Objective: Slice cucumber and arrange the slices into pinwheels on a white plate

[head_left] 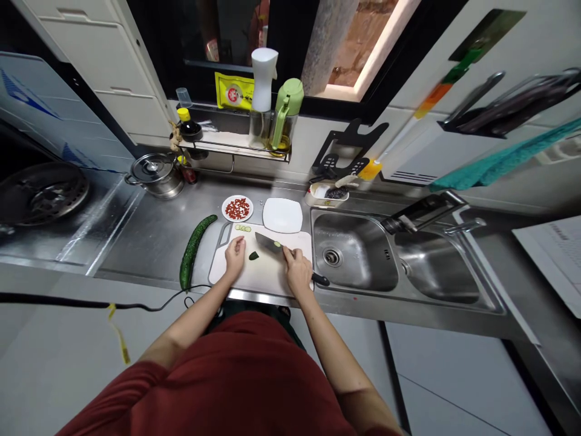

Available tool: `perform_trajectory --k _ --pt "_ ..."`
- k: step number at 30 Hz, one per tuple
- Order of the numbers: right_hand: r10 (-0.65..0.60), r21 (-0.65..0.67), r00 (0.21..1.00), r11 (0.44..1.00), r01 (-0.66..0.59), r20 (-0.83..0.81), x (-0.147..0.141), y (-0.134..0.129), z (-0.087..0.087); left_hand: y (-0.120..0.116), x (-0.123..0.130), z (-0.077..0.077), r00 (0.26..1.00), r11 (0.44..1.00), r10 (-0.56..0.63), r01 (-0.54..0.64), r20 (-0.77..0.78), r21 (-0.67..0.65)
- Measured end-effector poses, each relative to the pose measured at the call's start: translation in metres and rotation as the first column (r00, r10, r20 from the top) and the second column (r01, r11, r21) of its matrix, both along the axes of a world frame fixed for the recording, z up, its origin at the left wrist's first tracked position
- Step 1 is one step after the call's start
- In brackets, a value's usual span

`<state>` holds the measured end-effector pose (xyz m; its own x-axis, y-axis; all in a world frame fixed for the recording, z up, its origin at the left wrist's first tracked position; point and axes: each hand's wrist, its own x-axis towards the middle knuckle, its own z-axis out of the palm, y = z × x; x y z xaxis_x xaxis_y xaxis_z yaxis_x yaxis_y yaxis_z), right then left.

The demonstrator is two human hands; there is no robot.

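Note:
My right hand point(298, 270) is wrapped round a kitchen knife point(269, 243), its blade pointing up and left over the white cutting board point(258, 278). A pale green slice clings to the blade. On the left part of the board, my left hand point(235, 257) has curled fingers near its tips; whether they hold anything is too small to tell. Between the hands lies a dark green cucumber piece point(253, 256). Several cucumber slices point(242, 228) rest in a row at the board's top edge. A long cucumber point(193, 251) lies left of the board.
Behind the board are a plate of chopped red pieces point(237, 209) and a white square plate point(282, 215). A double sink point(356, 248) is at the right. A lidded pot point(157, 175) stands back left, below a shelf point(227, 145) with bottles.

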<state>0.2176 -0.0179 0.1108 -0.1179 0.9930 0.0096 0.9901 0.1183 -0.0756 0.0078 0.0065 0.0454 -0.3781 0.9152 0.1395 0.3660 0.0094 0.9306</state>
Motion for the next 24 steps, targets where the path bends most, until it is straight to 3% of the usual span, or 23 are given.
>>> perform_trajectory --k 2,4,8,12,15,18,21,24 --pt "0.003 0.113 1.000 0.994 -0.002 -0.007 0.002 0.006 0.006 0.011 0.001 0.019 0.998 1.000 -0.003 0.002 0.069 0.013" --pt "0.024 0.198 1.000 0.980 -0.020 -0.019 0.004 0.011 0.011 0.020 0.002 0.040 0.993 0.994 -0.103 0.101 0.052 0.036" --pt "0.082 0.307 0.996 0.949 -0.070 -0.029 0.005 0.018 0.014 0.030 0.008 0.080 0.928 0.954 -0.275 0.296 -0.251 0.048" --pt "0.153 0.356 0.988 0.924 -0.140 -0.007 0.006 0.016 0.015 0.034 0.015 0.100 0.778 0.899 -0.423 0.424 -0.464 -0.108" --pt "0.184 0.355 0.983 0.918 -0.174 0.005 0.007 0.010 0.011 0.032 0.020 0.100 0.727 0.858 -0.506 0.478 -0.464 -0.187" --pt "0.185 0.335 0.983 0.925 -0.179 0.014 0.010 0.001 0.002 0.023 0.027 0.091 0.740 0.848 -0.524 0.498 -0.422 -0.180" --pt "0.177 0.294 0.984 0.940 -0.174 0.015 0.015 -0.010 -0.011 0.012 0.033 0.075 0.784 0.857 -0.514 0.492 -0.350 -0.157" --pt "0.139 0.245 0.990 0.960 -0.137 0.009 0.022 -0.018 -0.022 0.010 0.031 0.051 0.888 0.907 -0.417 0.394 -0.192 -0.149"
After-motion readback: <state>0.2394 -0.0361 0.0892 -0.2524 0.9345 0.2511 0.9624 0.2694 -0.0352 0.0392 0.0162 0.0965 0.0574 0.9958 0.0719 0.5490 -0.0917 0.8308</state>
